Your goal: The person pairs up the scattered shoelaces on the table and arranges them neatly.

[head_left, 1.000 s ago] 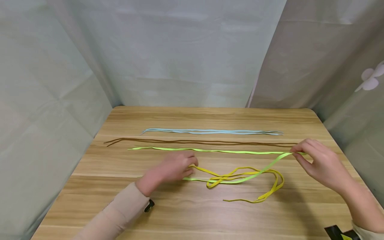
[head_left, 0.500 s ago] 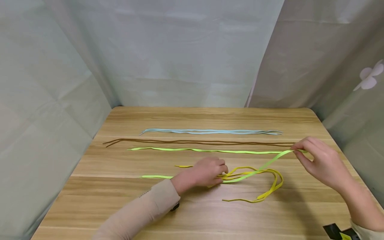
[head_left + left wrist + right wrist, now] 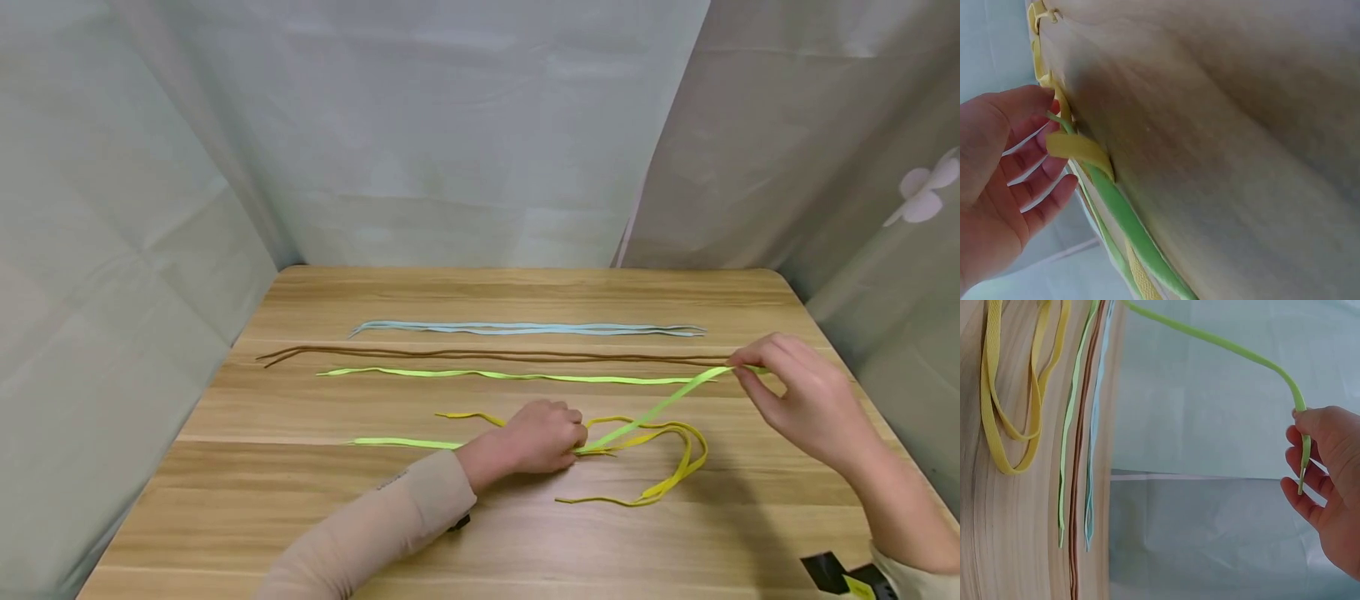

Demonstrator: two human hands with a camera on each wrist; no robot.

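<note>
My right hand (image 3: 810, 396) is raised over the table's right side and pinches a light green shoelace (image 3: 1229, 345) near its tip, which hangs below the thumb. From there the lace slopes down to my left hand (image 3: 543, 437), low over the middle of the table. Thumb and forefinger of that hand meet on the green lace (image 3: 1125, 215) beside a looped yellow shoelace (image 3: 1075, 148). Part of the yellow shoelace (image 3: 686, 462) lies in loose loops to the right; the left hand hides its middle. The green lace's other end stretches out left of the hand.
Behind the hands lie a second light green shoelace (image 3: 525, 377), a pair of brown shoelaces (image 3: 465, 355) and light blue shoelaces (image 3: 495, 327), all stretched sideways on the wooden table (image 3: 480, 292). Pale curtains (image 3: 450, 150) hang behind and at both sides.
My left hand has moved right along the green and yellow laces, leaving the yellow tip lying on the table. The right hand has risen slightly, still pinching the green lace.
</note>
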